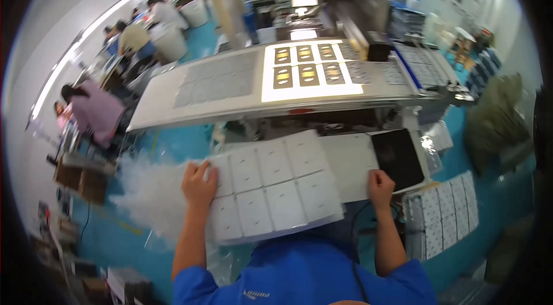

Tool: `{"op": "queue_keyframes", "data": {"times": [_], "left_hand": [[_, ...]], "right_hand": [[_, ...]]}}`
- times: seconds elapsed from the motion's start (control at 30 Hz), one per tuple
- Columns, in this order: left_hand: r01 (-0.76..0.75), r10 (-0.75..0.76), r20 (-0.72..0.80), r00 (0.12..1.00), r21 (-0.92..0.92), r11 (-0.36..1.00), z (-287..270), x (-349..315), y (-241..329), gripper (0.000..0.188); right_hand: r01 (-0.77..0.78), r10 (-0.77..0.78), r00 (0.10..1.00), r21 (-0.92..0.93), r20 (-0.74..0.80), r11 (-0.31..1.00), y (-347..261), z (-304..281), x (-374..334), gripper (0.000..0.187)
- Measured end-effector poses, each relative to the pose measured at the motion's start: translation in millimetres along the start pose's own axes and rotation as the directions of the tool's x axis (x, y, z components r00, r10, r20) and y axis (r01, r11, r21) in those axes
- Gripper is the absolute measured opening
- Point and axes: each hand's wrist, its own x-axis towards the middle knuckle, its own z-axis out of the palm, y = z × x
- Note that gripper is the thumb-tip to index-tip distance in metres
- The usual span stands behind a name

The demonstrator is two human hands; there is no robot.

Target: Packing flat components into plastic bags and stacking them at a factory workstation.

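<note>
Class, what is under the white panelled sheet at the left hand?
A pale surface shows past the right edge of the white panelled sheet and seems to run under it; what lies directly beneath is mostly covered.

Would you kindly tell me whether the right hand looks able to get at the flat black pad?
Probably yes: the right hand is beside the flat black pad, with nothing visible between them.

Head cam, L of pair; wide fisheye; faces fwd/down; hands near; bench beyond

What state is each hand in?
Left hand: at the gridded white sheet's left edge; grip cannot be told.
Right hand: closed, nothing visible in it.
</note>
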Motion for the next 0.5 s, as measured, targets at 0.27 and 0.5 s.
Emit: {"op": "queue_keyframes", "data": {"times": [0.27, 0.5], "left_hand": [[0.087, -0.090, -0.030, 0.995, -0.090, 0.992, -1.1, 2.1, -5.2, 0.025], [0.377, -0.350, 0.141, 0.926, -0.332, 0.865, 6.2, 13.3, -24.6, 0.023]], "right_hand": [[0.014, -0.015, 1.000, -0.012, -0.025, 1.000, -21.9, 3.0, 2.6, 0.015], [0.036, -0.036, 0.999, -0.046, 0.000, 0.998, -25.0, -2.2, 5.0, 0.013]]}}
